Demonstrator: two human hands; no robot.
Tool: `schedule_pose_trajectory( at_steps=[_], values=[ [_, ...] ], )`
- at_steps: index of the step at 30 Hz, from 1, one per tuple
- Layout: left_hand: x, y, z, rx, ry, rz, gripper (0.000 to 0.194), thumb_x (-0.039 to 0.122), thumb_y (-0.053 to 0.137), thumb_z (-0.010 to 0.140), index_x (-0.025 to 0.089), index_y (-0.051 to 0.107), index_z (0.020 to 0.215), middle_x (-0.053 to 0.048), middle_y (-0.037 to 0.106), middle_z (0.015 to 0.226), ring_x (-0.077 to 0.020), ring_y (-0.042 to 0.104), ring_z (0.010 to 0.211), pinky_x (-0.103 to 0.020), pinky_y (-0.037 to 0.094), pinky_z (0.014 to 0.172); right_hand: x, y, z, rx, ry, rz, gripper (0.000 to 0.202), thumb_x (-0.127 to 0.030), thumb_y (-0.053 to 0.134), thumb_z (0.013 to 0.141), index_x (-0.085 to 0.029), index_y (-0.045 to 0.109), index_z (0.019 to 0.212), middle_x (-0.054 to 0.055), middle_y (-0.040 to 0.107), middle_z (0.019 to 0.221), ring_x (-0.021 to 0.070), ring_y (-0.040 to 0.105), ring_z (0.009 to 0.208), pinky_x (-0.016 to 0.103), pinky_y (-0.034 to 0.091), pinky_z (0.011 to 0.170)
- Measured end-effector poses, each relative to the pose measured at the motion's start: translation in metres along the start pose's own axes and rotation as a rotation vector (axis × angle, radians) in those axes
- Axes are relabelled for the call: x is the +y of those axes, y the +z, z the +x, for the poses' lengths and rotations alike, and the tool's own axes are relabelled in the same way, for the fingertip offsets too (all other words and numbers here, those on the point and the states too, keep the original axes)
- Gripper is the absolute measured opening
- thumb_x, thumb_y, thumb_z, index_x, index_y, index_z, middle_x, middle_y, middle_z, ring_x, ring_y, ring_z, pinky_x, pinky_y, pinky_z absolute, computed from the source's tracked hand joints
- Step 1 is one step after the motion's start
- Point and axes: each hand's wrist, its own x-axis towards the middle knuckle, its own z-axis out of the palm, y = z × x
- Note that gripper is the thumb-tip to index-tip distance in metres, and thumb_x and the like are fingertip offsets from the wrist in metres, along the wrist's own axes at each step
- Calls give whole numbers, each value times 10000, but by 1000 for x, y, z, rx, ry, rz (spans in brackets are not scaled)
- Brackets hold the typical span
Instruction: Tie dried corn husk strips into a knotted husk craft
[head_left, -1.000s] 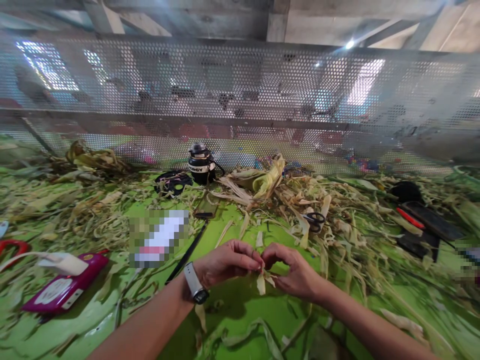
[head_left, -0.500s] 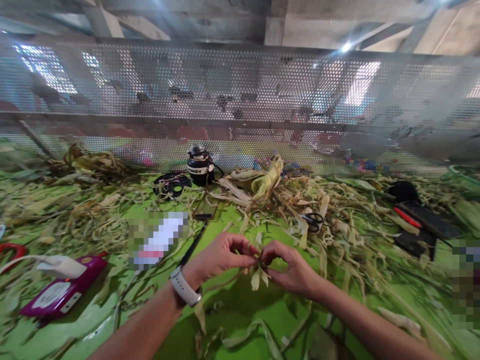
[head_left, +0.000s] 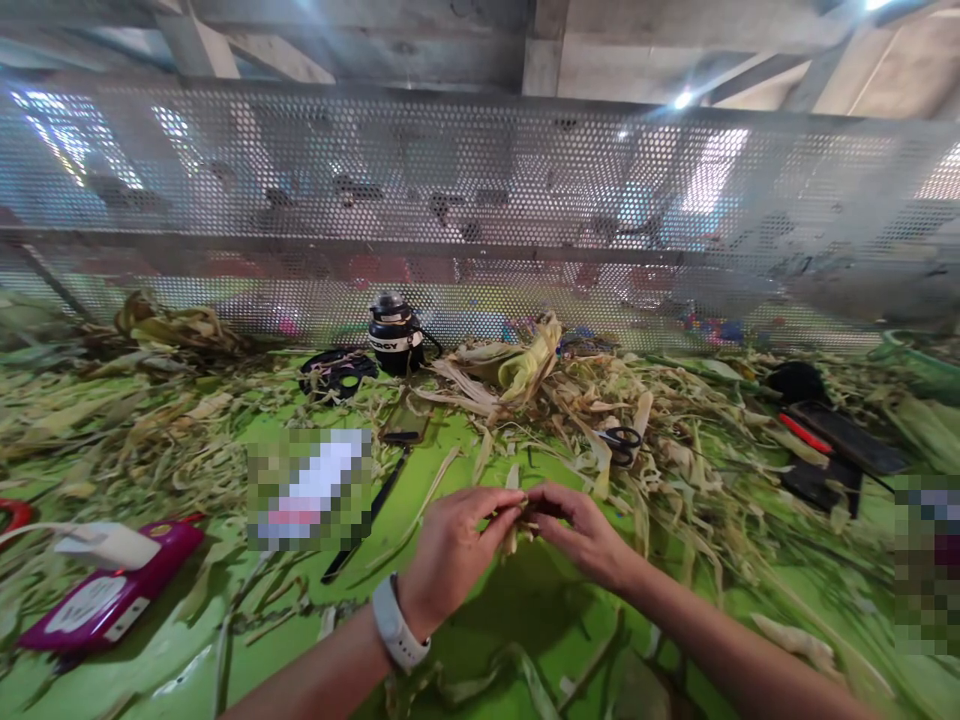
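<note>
Two bare hands meet tip to tip in the head view, just below and right of the middle of the frame. The left hand (head_left: 450, 550), with a pale watch (head_left: 400, 625) at its wrist, has its fingers pinched on a small piece of husk (head_left: 511, 544); the fingers of the right hand (head_left: 589, 535) are drawn narrow on the same piece, held above the green desk (head_left: 465, 628). Scissors (head_left: 624, 443) lie among dry husk strips (head_left: 679, 465) right of centre, with a black jar (head_left: 395, 345) and a curled husk bundle (head_left: 525, 370) near the middle. A purple power box (head_left: 142, 580) bearing a white plug (head_left: 112, 545) sits lower left; a perforated screen (head_left: 450, 150) spans the upper frame.
</note>
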Motion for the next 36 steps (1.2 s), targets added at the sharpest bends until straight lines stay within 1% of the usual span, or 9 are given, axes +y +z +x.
schedule_pose_trajectory(
  at_steps=[4, 8, 11, 18, 23, 27, 29, 32, 36],
  values=[
    [0, 1, -1, 21, 55, 76, 165, 249, 630, 791, 190, 710, 924, -65, 742, 873, -183, 671, 776, -264, 508, 732, -1, -1, 2, 82, -56, -82, 160, -239, 534, 816, -147, 660, 851, 55, 622, 800, 158, 578, 738, 272, 463, 669],
    [-4, 4, -2, 116, 158, 45, 140, 190, 626, 791, 192, 698, 910, -46, 743, 844, -168, 678, 741, -262, 527, 702, -3, -6, 4, 154, -120, -130, 135, -229, 552, 796, -172, 675, 793, 72, 627, 866, 173, 586, 795, 279, 471, 688],
    [-6, 5, -2, 140, 202, 35, 141, 163, 627, 787, 192, 692, 909, -35, 741, 831, -157, 678, 724, -254, 534, 683, -5, -8, 3, 125, -118, -98, 137, -254, 556, 802, -178, 669, 802, 72, 617, 900, 180, 584, 822, 285, 474, 701],
    [-4, 3, 0, 138, 150, 9, 137, 166, 639, 776, 178, 707, 894, -42, 745, 833, -158, 677, 724, -251, 532, 703, -5, -6, 4, 159, -117, -150, 147, -262, 553, 823, -186, 677, 849, 89, 613, 934, 174, 583, 801, 275, 476, 643],
    [-8, 4, 5, 70, -124, -277, 143, 199, 661, 747, 179, 730, 870, -43, 747, 832, -175, 671, 737, -272, 525, 714, -10, -14, 7, 222, -114, -263, 133, -237, 560, 816, -182, 681, 814, 100, 599, 991, 164, 569, 769, 267, 453, 598],
    [-17, 1, 15, 81, -389, -551, 171, 257, 717, 672, 151, 740, 804, -60, 739, 764, -181, 646, 693, -290, 512, 676, -14, -31, 12, 268, -112, -238, 129, -281, 588, 813, -183, 663, 775, 80, 597, 936, 180, 551, 840, 292, 446, 688],
    [-20, -1, 19, 91, -425, -588, 191, 291, 728, 655, 144, 738, 776, -57, 724, 717, -166, 621, 647, -276, 494, 630, -15, -38, 13, 206, -26, -107, 158, -317, 617, 797, -173, 642, 738, 59, 597, 895, 155, 543, 784, 264, 436, 658],
    [-24, -1, 21, 98, -550, -763, 183, 278, 770, 612, 149, 728, 735, -29, 687, 669, -110, 560, 593, -200, 428, 550, -12, -41, 13, 99, 167, 249, 192, -346, 647, 778, -159, 619, 745, 18, 591, 824, 66, 466, 562, 178, 346, 474],
    [-25, 3, 19, 83, -728, -985, 182, 249, 780, 613, 162, 714, 760, -24, 671, 715, -73, 522, 562, -148, 343, 453, -9, -31, 12, 142, 253, 675, 174, -281, 711, 725, -155, 592, 735, -2, 609, 784, 28, 437, 484, 130, 276, 393]
  ],
)
